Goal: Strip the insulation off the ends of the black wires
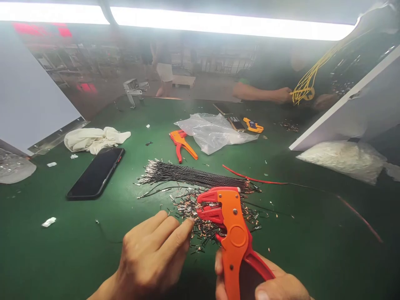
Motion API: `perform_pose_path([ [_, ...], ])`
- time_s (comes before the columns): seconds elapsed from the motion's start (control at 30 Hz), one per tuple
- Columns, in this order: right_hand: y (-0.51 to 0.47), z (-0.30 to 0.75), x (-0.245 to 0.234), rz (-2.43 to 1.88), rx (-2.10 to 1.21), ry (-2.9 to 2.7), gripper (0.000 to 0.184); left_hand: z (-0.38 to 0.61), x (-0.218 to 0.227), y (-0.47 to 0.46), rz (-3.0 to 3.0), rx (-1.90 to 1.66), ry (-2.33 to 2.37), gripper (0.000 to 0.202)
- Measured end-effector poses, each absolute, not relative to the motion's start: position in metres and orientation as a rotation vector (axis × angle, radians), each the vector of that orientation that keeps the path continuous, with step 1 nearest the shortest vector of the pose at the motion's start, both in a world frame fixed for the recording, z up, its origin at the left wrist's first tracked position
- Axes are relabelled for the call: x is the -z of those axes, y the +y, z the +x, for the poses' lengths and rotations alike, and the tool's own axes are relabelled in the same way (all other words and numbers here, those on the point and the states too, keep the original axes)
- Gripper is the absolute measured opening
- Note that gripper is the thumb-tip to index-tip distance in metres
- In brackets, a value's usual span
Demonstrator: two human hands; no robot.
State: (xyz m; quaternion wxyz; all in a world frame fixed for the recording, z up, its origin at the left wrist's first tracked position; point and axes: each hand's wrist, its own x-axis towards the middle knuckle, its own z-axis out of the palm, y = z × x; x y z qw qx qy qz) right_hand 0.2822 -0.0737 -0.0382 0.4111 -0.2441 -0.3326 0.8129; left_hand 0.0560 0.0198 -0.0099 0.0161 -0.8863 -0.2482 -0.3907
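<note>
A green table fills most of the view. At its far right a bulging bag of white pieces lies under a slanted white panel. A crumpled clear plastic bag sits at the far middle, and a white cloth lies bunched at the far left. Just in front of the cloth a dark phone rests face up.

In the centre a long bundle of black wires lies crosswise with bare metal ends at both sides. Just in front of it, the right hand holds an orange wire stripper above the table, its head pointing away over the near edge of the bundle; the fingers are wrapped tight around its handles. The left hand hovers just beside the stripper's head, its fingers drawn together tip to tip; whether they pinch a wire is too small to tell.

Under both lies a scatter of stripped wire scraps. A red wire runs to the right from the bundle's end. A second orange stripper lies beside the clear bag, and a small yellow tool lies behind it.

Across the table, another person's hand holds a bunch of yellow wires.
</note>
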Motion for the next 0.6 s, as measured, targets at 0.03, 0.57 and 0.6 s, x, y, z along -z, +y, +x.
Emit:
perform_pose_path([
  [0.03,-0.074,0.282,0.037,-0.647,-2.033,-0.821,0.064,0.056,0.01,0.02,-2.754,1.231,-0.772,0.022],
  [0.57,-0.07,0.281,0.049,-0.361,-2.296,-0.39,0.052,0.068,0.015,0.013,-2.9,1.484,-0.751,0.021],
  [0.6,-0.069,0.28,0.049,-0.347,-2.304,-0.376,0.053,0.069,0.015,0.013,-2.91,1.498,-0.748,0.021],
])
